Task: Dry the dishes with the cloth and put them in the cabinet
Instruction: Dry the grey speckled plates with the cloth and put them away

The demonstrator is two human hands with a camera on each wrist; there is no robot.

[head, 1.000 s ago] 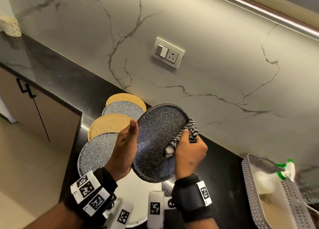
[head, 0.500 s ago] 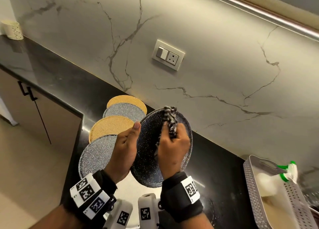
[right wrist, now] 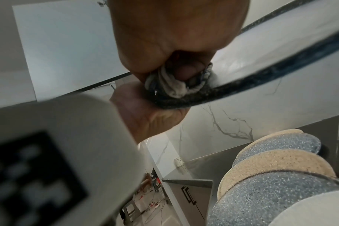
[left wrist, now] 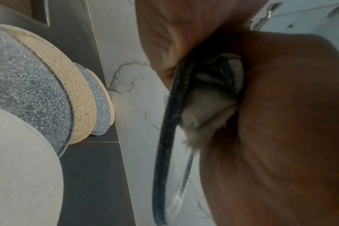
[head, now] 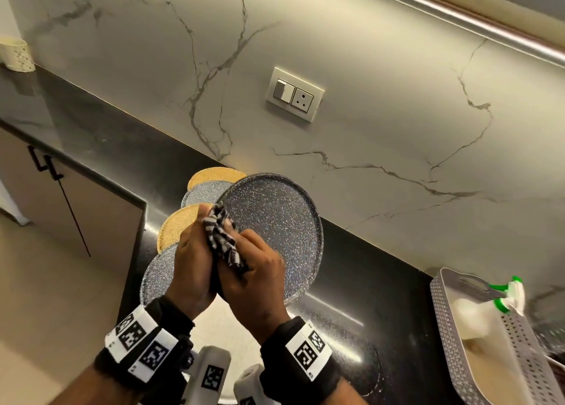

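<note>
Both hands (head: 226,270) on plate (head: 275,230) edge

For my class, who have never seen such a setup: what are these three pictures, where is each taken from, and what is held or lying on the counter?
No machine here: a person wears one camera on the head and one on each wrist. In the head view, the left hand grips the rim of a dark speckled round plate, tilted up above the black counter. The right hand holds a black-and-white striped cloth against it. Overlapping grey and tan round plates lie on the counter, a grey perforated basket at right. The wrist views show the rim and cloth close up.
</note>
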